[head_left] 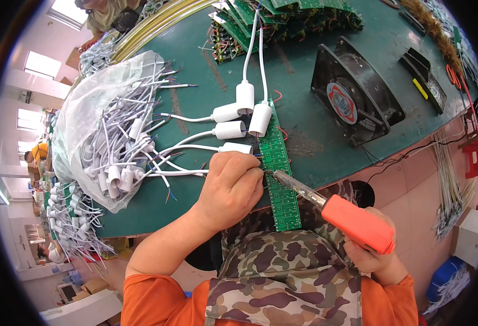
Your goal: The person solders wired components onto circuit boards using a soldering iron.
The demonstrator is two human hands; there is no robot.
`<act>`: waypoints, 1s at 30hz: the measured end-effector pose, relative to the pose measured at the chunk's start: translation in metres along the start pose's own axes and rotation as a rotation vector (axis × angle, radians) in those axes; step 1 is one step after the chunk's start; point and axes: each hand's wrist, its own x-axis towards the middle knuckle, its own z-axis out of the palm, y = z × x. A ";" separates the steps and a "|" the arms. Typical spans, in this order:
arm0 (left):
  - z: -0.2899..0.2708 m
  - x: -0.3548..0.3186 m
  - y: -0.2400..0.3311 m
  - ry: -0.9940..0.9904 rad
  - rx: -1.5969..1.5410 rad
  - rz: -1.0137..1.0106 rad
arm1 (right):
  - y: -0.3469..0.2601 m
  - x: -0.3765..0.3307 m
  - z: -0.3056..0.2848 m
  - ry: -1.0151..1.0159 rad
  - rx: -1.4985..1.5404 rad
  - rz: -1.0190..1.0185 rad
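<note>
A long green circuit board (283,201) lies at the table's front edge, its near end jutting past it. My left hand (231,185) is closed at the board's left edge. A white cable (187,172) runs under its fingers; the pinched end is hidden. In my right hand (372,255) is a soldering gun (356,223) with an orange handle, its tip at the board beside my left fingertips. White cylindrical connectors with cables, among them an upright connector (245,96) and a sideways connector (231,130), sit along the board's far part, thin wires at their ends.
A clear plastic bag (76,117) of white cabled connectors lies on the left of the green table (195,60). Stacked circuit boards (299,16) stand at the back. On the right are a black fan (356,92) and a black tray (426,81). Another person (108,16) is at far left.
</note>
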 end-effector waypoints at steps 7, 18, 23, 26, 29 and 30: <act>0.000 -0.001 -0.002 -0.010 -0.008 0.006 | -0.002 -0.018 -0.009 0.061 -0.033 0.020; 0.001 -0.007 -0.004 -0.014 0.003 0.007 | -0.017 -0.002 -0.002 0.236 0.036 0.138; -0.019 -0.003 0.001 -0.053 -0.056 -0.012 | -0.007 -0.028 -0.011 0.154 -0.098 0.092; -0.042 -0.013 -0.007 -0.129 0.018 -0.039 | -0.012 -0.028 -0.014 0.220 0.057 0.246; -0.052 -0.014 -0.014 -0.296 0.076 -0.068 | -0.009 -0.036 -0.018 0.219 0.146 0.308; -0.055 -0.008 -0.012 -0.293 0.081 -0.065 | -0.006 -0.039 -0.020 0.194 0.140 0.288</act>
